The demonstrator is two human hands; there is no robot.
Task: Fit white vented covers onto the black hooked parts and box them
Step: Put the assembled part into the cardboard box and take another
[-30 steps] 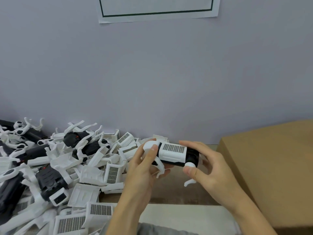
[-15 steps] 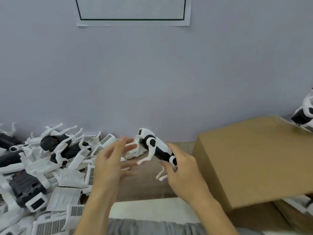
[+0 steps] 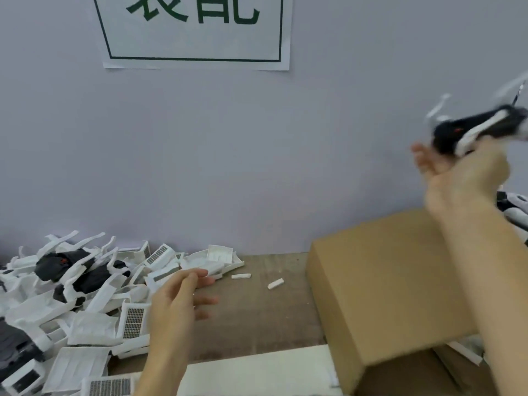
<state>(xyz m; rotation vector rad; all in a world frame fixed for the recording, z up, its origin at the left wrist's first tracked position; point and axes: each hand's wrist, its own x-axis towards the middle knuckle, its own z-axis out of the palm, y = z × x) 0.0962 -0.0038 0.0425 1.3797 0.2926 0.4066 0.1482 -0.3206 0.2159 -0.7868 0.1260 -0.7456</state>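
Observation:
My right hand [image 3: 465,178] is raised at the upper right, above the cardboard box [image 3: 385,281]. It grips a blurred assembled part [image 3: 480,130], black with a white cover and white hooks. My left hand [image 3: 183,298] hovers with relaxed, spread fingers over the table's brown top, just right of the pile, and holds nothing. The pile at the left holds several loose white vented covers [image 3: 133,321] and black hooked parts [image 3: 94,277].
More black and white finished parts [image 3: 514,210] show past the box flap at the right edge. Two small white scraps [image 3: 275,283] lie on the table [image 3: 257,324] between pile and box. A paper sign [image 3: 194,30] hangs on the wall.
My right hand has carried the assembled part up and to the right, over the box. My left hand let go of it and dropped toward the table. The camera has turned right.

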